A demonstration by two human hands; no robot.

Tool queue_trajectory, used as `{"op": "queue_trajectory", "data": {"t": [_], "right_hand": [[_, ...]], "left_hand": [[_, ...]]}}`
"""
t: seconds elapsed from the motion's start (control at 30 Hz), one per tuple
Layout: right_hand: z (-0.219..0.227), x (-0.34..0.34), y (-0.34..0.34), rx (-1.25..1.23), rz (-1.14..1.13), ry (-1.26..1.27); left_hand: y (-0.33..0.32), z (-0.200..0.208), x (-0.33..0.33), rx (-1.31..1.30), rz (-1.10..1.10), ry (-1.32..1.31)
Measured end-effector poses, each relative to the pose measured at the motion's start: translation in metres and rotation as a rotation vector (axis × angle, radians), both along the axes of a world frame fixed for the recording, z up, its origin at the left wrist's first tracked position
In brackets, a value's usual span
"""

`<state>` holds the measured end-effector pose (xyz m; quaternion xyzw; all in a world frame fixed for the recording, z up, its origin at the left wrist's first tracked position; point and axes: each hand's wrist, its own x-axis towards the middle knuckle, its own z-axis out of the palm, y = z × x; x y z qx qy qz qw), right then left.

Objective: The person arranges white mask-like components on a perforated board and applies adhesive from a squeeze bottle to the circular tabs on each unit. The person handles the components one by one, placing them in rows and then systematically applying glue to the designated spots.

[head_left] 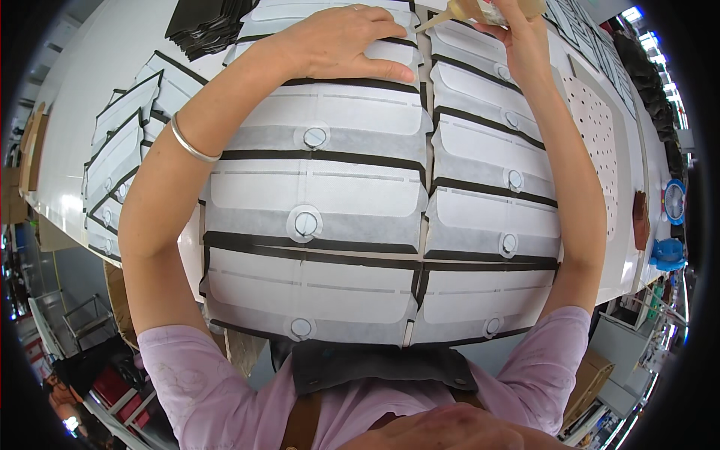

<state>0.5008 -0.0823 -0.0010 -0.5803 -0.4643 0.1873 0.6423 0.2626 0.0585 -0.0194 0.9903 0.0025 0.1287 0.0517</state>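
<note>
Rows of white panels with black edges (322, 187) cover the table in two columns, overlapping one another. Most carry a small round metallic disc (306, 223) near the lower edge. My left hand (349, 41) lies flat on a far panel of the left column, thumb spread from the fingers, holding nothing. In my right hand (521, 34) is a squeeze bottle (471, 10) of yellowish liquid, tilted on its side and partly cut off by the top edge. Its thin nozzle points left, the tip close to the gap between the columns, near my left fingertips.
A stack of black sheets (206, 28) stands at the far left, with loose white panels (120, 150) fanned out below it. On the right lie a perforated white board (592, 124), a brown block (640, 221) and a small blue fan (674, 202). The white table (64, 176) has a curved-looking edge.
</note>
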Motion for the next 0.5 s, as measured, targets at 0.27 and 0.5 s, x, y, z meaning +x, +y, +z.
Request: {"op": "queue_trajectory", "data": {"t": [0.27, 0.5], "right_hand": [[0.002, -0.004, -0.004, -0.004, 0.009, -0.021], [0.013, -0.006, 0.012, 0.115, -0.113, -0.269]], "left_hand": [[-0.001, 0.001, 0.000, -0.002, 0.013, 0.012], [-0.003, 0.000, 0.000, -0.025, 0.025, 0.009]]}}
